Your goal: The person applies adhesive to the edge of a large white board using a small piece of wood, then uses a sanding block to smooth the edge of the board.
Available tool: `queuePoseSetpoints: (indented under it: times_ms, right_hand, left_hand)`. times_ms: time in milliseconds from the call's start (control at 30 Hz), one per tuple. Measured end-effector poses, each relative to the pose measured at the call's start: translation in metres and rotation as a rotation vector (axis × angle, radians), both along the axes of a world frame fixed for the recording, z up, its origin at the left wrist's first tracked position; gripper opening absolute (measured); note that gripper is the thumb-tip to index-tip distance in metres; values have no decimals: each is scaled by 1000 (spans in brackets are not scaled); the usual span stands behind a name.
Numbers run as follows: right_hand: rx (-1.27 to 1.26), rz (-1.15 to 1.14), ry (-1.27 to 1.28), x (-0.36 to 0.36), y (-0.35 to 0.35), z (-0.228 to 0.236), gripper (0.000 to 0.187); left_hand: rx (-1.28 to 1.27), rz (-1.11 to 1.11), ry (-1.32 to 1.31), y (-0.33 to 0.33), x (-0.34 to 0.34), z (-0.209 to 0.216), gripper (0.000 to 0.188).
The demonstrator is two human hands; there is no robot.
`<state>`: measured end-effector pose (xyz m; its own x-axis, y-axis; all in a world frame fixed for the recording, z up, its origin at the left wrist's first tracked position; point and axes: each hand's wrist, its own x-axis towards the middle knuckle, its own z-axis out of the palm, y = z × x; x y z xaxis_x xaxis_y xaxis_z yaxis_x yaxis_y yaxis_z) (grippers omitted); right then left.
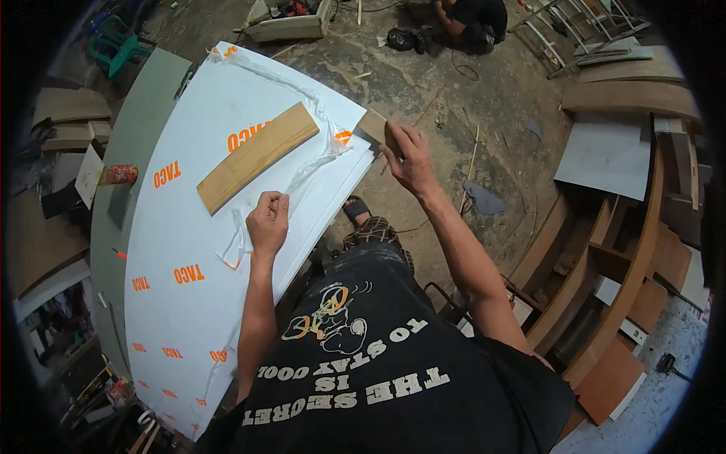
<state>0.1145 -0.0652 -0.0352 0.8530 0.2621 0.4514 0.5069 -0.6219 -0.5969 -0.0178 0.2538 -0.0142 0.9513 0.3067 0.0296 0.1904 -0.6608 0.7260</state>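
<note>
A white panel (168,227) with orange print lies on the work table, partly covered by a crumpled strip of clear plastic film (321,113). On the panel rests a curved wooden board (259,157), set at a slant. My left hand (268,221) is closed, fingers curled, over the panel beside the film; what it grips, if anything, is hidden. Just past the panel's right edge, my right hand (410,157) grips a small wooden block (374,127), thumb toward me and fingers on its far side.
A grey-green sheet (144,113) lies under the panel's left side, with a red can (119,175) nearby. A wooden cabinet frame (605,303) stands on the right, a ladder (563,30) at the far right. Another person (480,19) crouches at the back. Offcuts litter the floor.
</note>
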Motion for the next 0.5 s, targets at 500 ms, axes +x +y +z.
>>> queuePoseSetpoints:
  times_ms: [500]
  right_hand:
    - [481, 458, 918, -46, 77, 49, 44]
  left_hand:
    - [-7, 283, -21, 19, -68, -9, 14]
